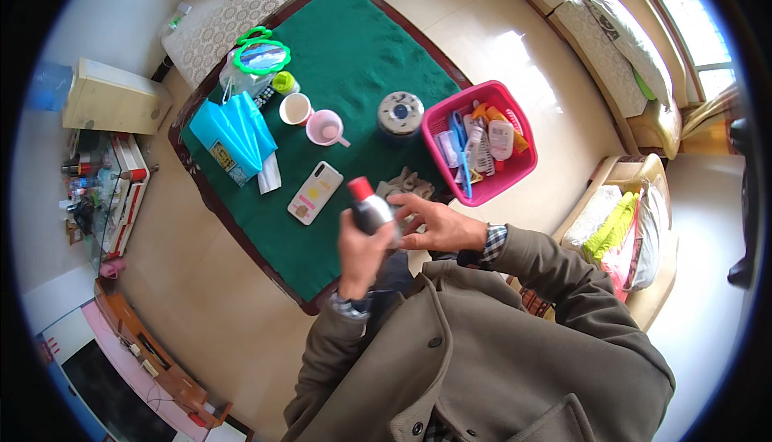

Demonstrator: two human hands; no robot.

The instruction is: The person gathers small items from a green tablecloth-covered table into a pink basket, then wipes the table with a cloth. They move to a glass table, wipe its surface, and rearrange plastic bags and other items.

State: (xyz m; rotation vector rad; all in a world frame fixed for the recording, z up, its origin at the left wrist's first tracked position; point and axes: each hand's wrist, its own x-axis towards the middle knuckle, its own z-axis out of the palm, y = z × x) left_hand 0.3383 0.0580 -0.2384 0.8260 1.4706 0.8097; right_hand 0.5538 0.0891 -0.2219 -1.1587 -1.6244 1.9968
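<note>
My left hand [360, 255] grips a small dark and silver bottle [373, 214] with a red cap, held tilted above the near edge of the table. Its lower part blurs with motion. Beside it is my right hand [443, 225], fingers spread and curved towards the bottle; whether the fingertips touch it I cannot tell. A crumpled greyish cloth [410, 184] lies just beyond the right fingers. To the left of the bottle, a smartphone [315, 193] in a decorated case rests face down on the green tablecloth [362, 38].
A magenta plastic basket [525, 172] holding bottles and small items stands at the table's right edge. Near it sits a round canister [400, 111]. Further left are a pink cup [324, 127], a paper cup [295, 108], a blue bag [232, 134] and a green-framed mirror [262, 57].
</note>
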